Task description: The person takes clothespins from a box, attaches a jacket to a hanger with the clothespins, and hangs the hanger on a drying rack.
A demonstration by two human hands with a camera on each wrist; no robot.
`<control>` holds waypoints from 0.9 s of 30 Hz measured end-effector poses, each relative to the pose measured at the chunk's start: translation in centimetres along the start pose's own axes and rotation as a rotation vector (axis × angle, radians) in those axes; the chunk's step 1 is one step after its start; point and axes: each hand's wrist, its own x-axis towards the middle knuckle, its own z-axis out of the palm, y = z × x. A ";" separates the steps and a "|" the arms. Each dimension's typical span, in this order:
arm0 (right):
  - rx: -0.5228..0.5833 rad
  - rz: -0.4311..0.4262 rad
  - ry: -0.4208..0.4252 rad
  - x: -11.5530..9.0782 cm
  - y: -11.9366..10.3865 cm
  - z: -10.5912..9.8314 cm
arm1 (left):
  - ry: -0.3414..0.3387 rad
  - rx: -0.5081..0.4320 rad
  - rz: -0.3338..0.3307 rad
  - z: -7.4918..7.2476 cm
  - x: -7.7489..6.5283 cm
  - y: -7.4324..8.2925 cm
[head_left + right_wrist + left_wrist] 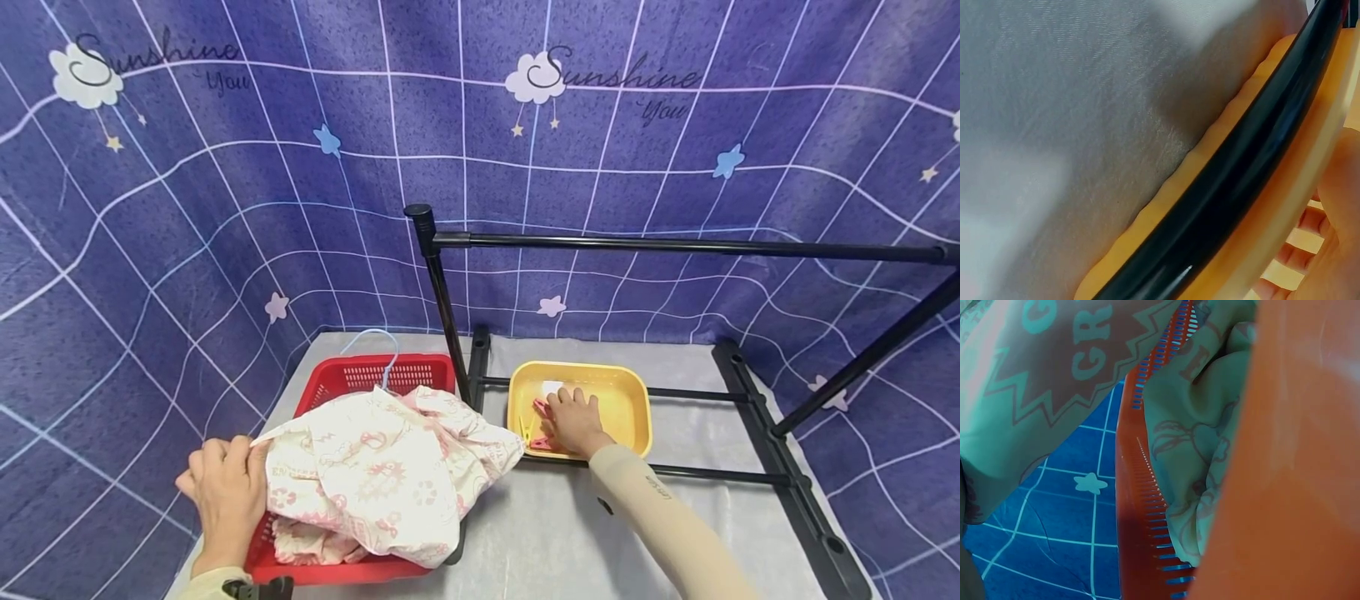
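Where the tray (628, 408) held pegs (541, 444), the right hand (577, 422) reached in (grip unclear). The left hand (228, 492) gripped cloth (382, 475) over the basket (337, 572).

Printed cloth (382, 479) in left grip (227, 493)

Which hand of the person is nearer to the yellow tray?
Right. The right hand is in the yellow tray, beside the pink clips. The left hand is farther off, by the left side of the red basket, holding the printed cloth.
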 end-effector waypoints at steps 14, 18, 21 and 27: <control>-0.018 -0.038 0.021 -0.4 -0.2 -1.0 | -0.008 0.000 -0.007 0.0 0.0 0.0; -0.019 -0.050 0.031 -0.5 -0.1 -1.1 | -0.024 0.005 -0.015 0.0 -0.1 -0.1; -0.030 -0.050 0.040 -0.5 0.1 -1.1 | -0.037 0.010 -0.025 0.0 -0.2 -0.2; -0.008 -0.078 0.075 -0.7 0.1 -1.7 | -0.035 0.013 -0.023 0.1 -0.1 -0.2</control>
